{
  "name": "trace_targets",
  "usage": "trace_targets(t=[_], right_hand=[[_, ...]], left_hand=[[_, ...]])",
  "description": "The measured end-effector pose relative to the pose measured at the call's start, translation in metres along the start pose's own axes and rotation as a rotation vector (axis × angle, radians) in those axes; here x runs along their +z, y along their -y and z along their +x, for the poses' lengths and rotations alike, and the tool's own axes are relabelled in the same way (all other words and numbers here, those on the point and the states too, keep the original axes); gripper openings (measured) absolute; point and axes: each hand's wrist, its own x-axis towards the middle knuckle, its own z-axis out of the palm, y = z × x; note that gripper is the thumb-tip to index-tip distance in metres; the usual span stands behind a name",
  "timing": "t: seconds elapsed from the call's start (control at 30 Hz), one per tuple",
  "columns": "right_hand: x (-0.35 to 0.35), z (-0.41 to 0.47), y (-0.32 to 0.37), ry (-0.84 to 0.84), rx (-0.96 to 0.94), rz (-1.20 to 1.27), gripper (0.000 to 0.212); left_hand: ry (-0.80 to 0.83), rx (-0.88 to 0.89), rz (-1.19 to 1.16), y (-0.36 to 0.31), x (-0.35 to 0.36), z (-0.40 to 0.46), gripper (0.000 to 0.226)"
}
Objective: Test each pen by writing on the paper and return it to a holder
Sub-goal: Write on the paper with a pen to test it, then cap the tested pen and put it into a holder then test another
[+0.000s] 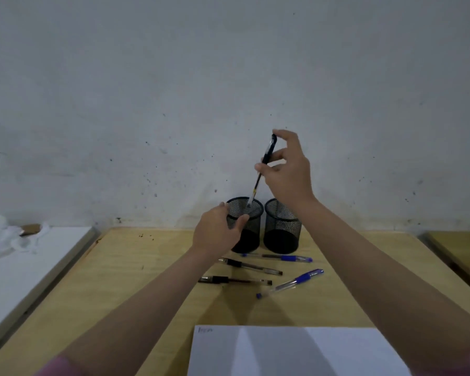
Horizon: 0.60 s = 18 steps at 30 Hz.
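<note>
The right hand [288,169] pinches a dark pen [261,172] near its upper end, fingers curled about the barrel. The pen's long axis runs steeply down and slightly left, with its tip just inside the rim of the left mesh holder [246,226], so the coming move looks like a short drop straight down. The left hand [217,232] grips that holder's side, steadying it near the desk's [147,267] far edge. The second holder [282,226] stands just beside, and the paper [296,351] lies at the near edge.

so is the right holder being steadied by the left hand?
No, the left hand grips the left holder; the right holder stands untouched.
</note>
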Motion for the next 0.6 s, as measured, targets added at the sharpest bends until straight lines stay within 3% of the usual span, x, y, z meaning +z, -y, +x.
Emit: trace_targets(t=[0.13, 0.23, 0.33, 0.4, 0.5, 0.6], right_hand=[[0.019, -0.015, -0.030, 0.079, 0.080, -0.067, 0.057], [0.026, -0.029, -0.049, 0.160, 0.091, -0.280, 0.052], [0.024, -0.035, -0.056, 0.127, 0.095, -0.519, 0.061], [0.019, -0.041, -0.052, 0.071, 0.071, -0.551, 0.061], [0.011, -0.055, -0.042, -0.002, -0.071, -0.519, 0.036], [0.009, -0.078, -0.035, 0.104, -0.144, -0.471, 0.012]], left_hand=[[-0.042, 0.056, 0.005, 0.009, 0.008, 0.002, 0.060], [-0.058, 0.059, -0.002, 0.011, 0.007, 0.002, 0.057], [-0.046, 0.067, 0.075, 0.009, 0.007, 0.002, 0.057], [-0.016, 0.080, 0.154, 0.005, 0.004, 0.002, 0.057], [0.059, 0.111, 0.184, 0.005, -0.001, -0.001, 0.060], [0.081, 0.094, 0.124, 0.013, -0.010, -0.017, 0.065]])
